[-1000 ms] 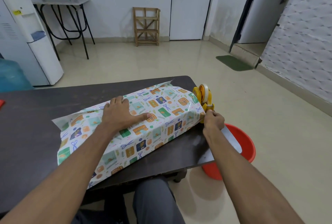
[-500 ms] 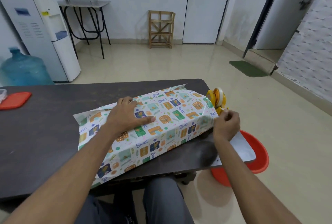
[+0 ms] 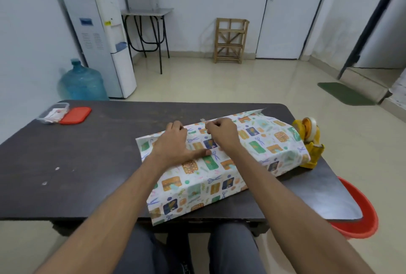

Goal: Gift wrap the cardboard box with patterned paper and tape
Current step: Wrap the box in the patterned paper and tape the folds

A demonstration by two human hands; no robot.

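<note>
while paper [image 3: 261, 141] hides box | left hand [image 3: 173, 144] flat on it | right hand [image 3: 222, 134] curled, grasp unclear

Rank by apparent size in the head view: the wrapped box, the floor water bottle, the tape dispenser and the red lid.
1. wrapped box
2. water bottle, which stands farther from the camera, so its lead over the next is unsure
3. tape dispenser
4. red lid

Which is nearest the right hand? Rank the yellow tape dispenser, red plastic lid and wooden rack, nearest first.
1. Yellow tape dispenser, just right of the right hand.
2. Red plastic lid, table's far left.
3. Wooden rack, against the back wall.
</note>
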